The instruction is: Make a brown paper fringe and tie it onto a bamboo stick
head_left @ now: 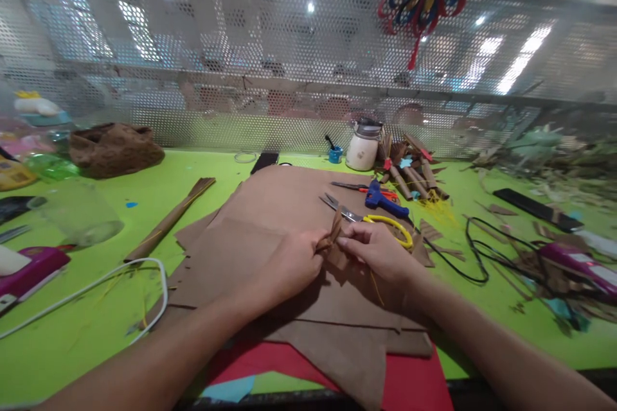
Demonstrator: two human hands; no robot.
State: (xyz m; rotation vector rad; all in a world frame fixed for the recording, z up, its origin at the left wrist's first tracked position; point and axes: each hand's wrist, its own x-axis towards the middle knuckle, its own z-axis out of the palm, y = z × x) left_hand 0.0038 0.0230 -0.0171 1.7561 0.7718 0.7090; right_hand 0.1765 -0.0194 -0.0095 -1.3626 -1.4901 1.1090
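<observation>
Folded brown paper (336, 226) is pinched between my two hands over the middle of the table. My left hand (301, 260) closes round its left side, fingers curled. From the right, my right hand (373, 247) grips the same piece with thumb and fingertips; part of the grip is hidden. A thin yellow strand (376, 288) hangs below my right hand. Large brown paper sheets (250, 244) lie stacked under both hands. Just beyond my right hand rest yellow-handled scissors (391, 225) and a blue glue gun (383, 199), with orange-handled scissors (357, 187) behind.
Rolled brown paper (171, 218) lies left, near a white cable (161, 276) and a purple tool (36, 270). At the back stand a white jar (364, 146), small paper bundles (409, 173) and a brown bag (116, 149). Black cable (475, 250) and scraps cover the right.
</observation>
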